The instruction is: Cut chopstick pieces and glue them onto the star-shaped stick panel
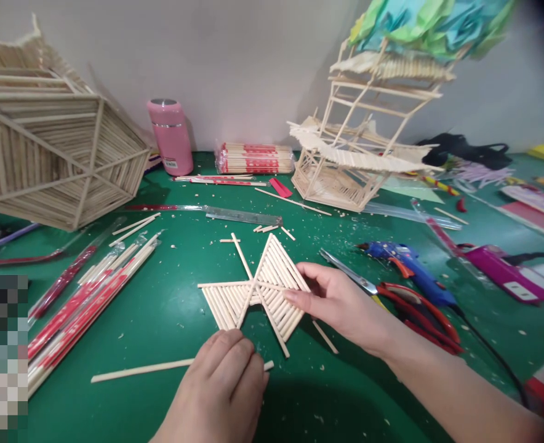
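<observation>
A small star-shaped frame of glued chopsticks [279, 289] lies tilted above the table, with two of its wedges filled by rows of cut pieces. My right hand [330, 301] pinches its right edge, thumb on top and fingers beneath. Close to the frame's lower left edge is my left hand [228, 381], its fingers curled closed over a long chopstick [143, 370] that shows to its left. A short stick end [269, 365] pokes out on the hand's right side. My left fingertips are hidden, so whether they touch the frame I cannot tell.
Wrapped chopsticks [87, 301] lie left. A large stick-built model [92, 166], pink bottle [170, 138] and chopstick bundle [256, 159] stand behind, beside a tiered stick model [336, 178]. Blue glue gun [410, 271], red-handled pliers [422, 314] and purple glue gun [507, 271] lie right.
</observation>
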The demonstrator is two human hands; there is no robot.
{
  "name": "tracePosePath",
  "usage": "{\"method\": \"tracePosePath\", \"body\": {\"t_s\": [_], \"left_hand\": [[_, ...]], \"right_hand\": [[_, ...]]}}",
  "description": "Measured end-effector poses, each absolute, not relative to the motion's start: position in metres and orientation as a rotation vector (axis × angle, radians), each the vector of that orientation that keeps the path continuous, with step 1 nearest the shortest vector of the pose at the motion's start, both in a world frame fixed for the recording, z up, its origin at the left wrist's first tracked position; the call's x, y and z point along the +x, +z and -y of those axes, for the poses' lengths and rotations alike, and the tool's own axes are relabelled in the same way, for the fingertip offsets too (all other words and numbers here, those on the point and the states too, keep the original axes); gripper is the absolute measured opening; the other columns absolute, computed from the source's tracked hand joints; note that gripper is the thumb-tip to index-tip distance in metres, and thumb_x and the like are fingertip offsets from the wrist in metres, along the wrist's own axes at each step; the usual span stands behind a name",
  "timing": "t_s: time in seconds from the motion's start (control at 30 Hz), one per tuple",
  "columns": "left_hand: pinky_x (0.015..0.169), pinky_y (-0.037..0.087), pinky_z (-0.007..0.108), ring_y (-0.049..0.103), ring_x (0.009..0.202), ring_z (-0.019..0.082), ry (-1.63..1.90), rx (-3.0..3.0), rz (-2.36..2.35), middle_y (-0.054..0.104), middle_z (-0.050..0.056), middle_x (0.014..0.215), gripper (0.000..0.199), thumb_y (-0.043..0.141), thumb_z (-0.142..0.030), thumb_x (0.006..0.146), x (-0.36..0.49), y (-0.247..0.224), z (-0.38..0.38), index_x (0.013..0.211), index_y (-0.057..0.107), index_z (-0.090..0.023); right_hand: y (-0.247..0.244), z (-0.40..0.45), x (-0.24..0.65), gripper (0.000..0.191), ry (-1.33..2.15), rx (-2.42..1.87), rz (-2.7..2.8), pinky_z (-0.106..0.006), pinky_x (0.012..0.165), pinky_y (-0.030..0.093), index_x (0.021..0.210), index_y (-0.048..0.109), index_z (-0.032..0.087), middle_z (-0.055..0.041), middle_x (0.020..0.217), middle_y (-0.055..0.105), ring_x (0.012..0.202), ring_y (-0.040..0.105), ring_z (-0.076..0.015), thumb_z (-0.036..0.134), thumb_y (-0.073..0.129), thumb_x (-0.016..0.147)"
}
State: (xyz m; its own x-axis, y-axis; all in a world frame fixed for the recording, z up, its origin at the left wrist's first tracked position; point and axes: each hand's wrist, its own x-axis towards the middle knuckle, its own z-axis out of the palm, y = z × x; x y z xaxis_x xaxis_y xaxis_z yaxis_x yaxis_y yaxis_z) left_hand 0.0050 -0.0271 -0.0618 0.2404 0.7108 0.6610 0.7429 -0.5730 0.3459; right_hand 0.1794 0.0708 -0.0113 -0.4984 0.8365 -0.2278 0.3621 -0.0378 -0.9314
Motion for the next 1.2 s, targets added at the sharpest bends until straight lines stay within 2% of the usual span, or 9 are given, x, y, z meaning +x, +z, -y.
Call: {"method": "tracePosePath", "body": {"t_s": [0.1, 0.27, 0.37, 0.47, 0.63, 0.8, 0.97, 1.07, 1.2], "left_hand": [[0.073, 0.054, 0.032, 0.064, 0.075, 0.018, -1.175, -2.5, 1.39, 0.069, 0.003, 0.075, 0.021, 0.043, -0.01, 0.084, 0.004, -0.056, 0.028, 0.08, 0.063, -0.015], [0.081, 0.05, 0.031, 0.065, 0.078, 0.016, -1.136, -2.553, 1.378, 0.071, 0.0, 0.081, 0.013, 0.052, -0.01, 0.081, 0.001, -0.052, 0.033, 0.084, 0.063, -0.016], [0.082, 0.048, 0.032, 0.064, 0.079, 0.016, -1.137, -2.549, 1.386, 0.071, 0.0, 0.081, 0.014, 0.051, -0.01, 0.081, 0.002, -0.055, 0.035, 0.085, 0.063, -0.017], [0.083, 0.047, 0.031, 0.064, 0.078, 0.015, -1.151, -2.526, 1.381, 0.07, -0.001, 0.081, 0.013, 0.051, -0.011, 0.082, 0.004, -0.056, 0.036, 0.084, 0.063, -0.017], [0.082, 0.047, 0.034, 0.062, 0.085, 0.019, -1.045, -2.494, 1.421, 0.069, 0.002, 0.088, 0.015, 0.049, -0.015, 0.084, -0.002, -0.051, 0.035, 0.088, 0.062, -0.019], [0.076, 0.048, 0.048, 0.056, 0.097, 0.029, -0.797, -2.414, 1.651, 0.06, 0.014, 0.108, 0.016, 0.047, -0.014, 0.082, -0.018, -0.049, 0.02, 0.082, 0.062, -0.018], [0.068, 0.05, 0.039, 0.057, 0.077, 0.021, -0.791, -2.49, 1.722, 0.062, 0.01, 0.082, 0.022, 0.04, -0.008, 0.084, -0.029, -0.05, 0.006, 0.08, 0.061, -0.014], [0.064, 0.05, 0.032, 0.057, 0.074, 0.019, -0.763, -2.452, 1.684, 0.062, 0.007, 0.08, 0.023, 0.038, -0.01, 0.086, -0.043, -0.05, 0.009, 0.078, 0.06, -0.015], [0.062, 0.05, 0.031, 0.058, 0.068, 0.018, -0.726, -2.303, 1.683, 0.062, 0.005, 0.079, 0.025, 0.037, -0.022, 0.088, -0.083, -0.054, 0.02, 0.077, 0.058, -0.017]], "right_hand": [[0.001, -0.065, 0.177, 0.007, 1.33, -1.245, 1.919, -0.024, 0.056, 0.046, 0.086, 0.055, 0.021, 0.002, 0.076, 0.06, 0.068, 0.057, -0.0134, 0.026, 0.054, 0.082], [0.017, -0.059, 0.177, 0.009, 0.401, -1.044, 2.252, -0.026, 0.059, 0.047, 0.09, 0.054, 0.023, 0.0, 0.081, 0.057, 0.068, 0.055, -0.0132, 0.018, 0.052, 0.083], [0.015, -0.059, 0.177, 0.017, 0.212, -0.875, 2.377, -0.029, 0.067, 0.048, 0.095, 0.053, 0.024, -0.0019, 0.086, 0.059, 0.077, 0.057, -0.0154, 0.013, 0.052, 0.083], [0.012, -0.06, 0.177, 0.022, 0.118, -0.861, 2.351, -0.029, 0.067, 0.049, 0.099, 0.052, 0.025, -0.0028, 0.088, 0.059, 0.08, 0.058, -0.0164, 0.011, 0.054, 0.081], [0.012, -0.062, 0.178, 0.021, 0.127, -0.868, 2.33, -0.03, 0.065, 0.049, 0.097, 0.053, 0.025, -0.0025, 0.087, 0.059, 0.078, 0.058, -0.0168, 0.011, 0.052, 0.082], [0.014, -0.063, 0.182, 0.015, 0.161, -0.936, 2.292, -0.027, 0.058, 0.046, 0.092, 0.054, 0.022, -0.0013, 0.082, 0.058, 0.071, 0.056, -0.0146, 0.012, 0.052, 0.081], [0.027, -0.069, 0.192, 0.012, 0.345, -1.092, 1.94, -0.025, 0.059, 0.045, 0.09, 0.058, 0.024, 0.0016, 0.08, 0.059, 0.067, 0.055, -0.0122, 0.018, 0.058, 0.079], [0.04, -0.081, 0.201, 0.016, 0.534, -1.07, 1.666, -0.028, 0.06, 0.044, 0.092, 0.062, 0.024, 0.0013, 0.079, 0.06, 0.067, 0.054, -0.013, 0.021, 0.063, 0.076], [0.058, -0.098, 0.213, 0.014, 0.672, -0.96, 1.39, -0.026, 0.047, 0.036, 0.081, 0.064, 0.022, 0.0004, 0.074, 0.057, 0.059, 0.05, -0.0112, 0.013, 0.061, 0.07]]}}
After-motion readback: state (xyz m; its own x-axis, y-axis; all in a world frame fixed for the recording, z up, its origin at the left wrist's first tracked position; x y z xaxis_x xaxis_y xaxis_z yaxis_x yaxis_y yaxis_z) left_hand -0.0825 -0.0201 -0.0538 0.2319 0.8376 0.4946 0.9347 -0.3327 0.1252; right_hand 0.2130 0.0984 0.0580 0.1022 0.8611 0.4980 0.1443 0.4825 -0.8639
